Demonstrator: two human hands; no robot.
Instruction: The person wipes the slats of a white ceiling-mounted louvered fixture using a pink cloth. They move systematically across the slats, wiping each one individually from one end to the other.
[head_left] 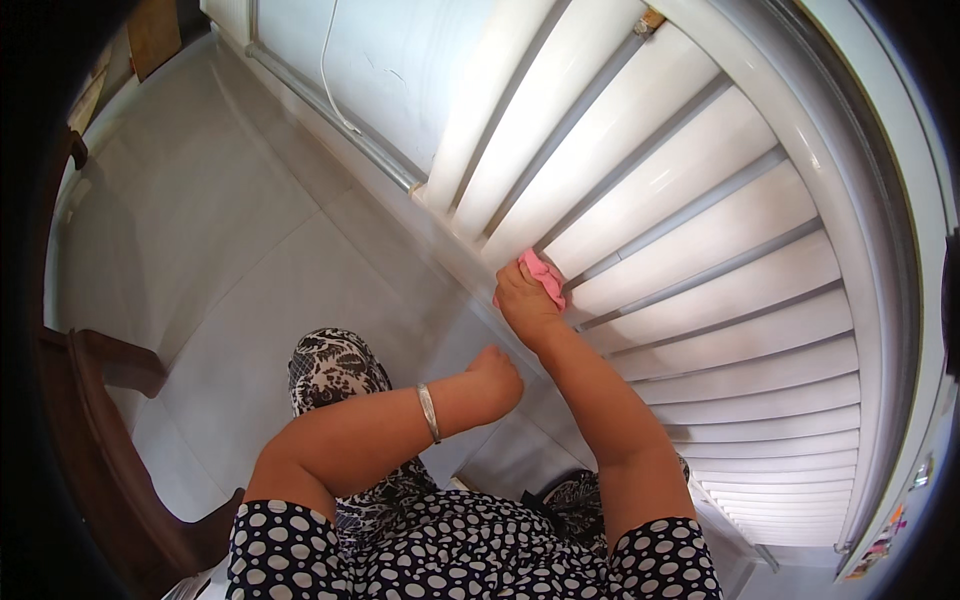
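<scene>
My right hand (pixel 527 298) grips a crumpled pink cloth (pixel 543 277), pressing it against the lower ends of the white radiator bars (pixel 610 250). The cloth sits partly under my fingers, and its far edge sticks out past them. Curled into a fist, my left hand (pixel 497 383) hangs in front of my body, apart from the radiator. I see nothing in that fist, though its inner side is turned away. A silver bracelet (pixel 429 413) circles the left wrist.
A dark brown wooden piece of furniture (pixel 130 450) with curved legs stands on the left. Grey tiles (pixel 250 230) cover the floor. Along the wall runs a metal pipe (pixel 340 125), with a white cord (pixel 328 75) hanging above it. My patterned knee (pixel 335 365) juts forward.
</scene>
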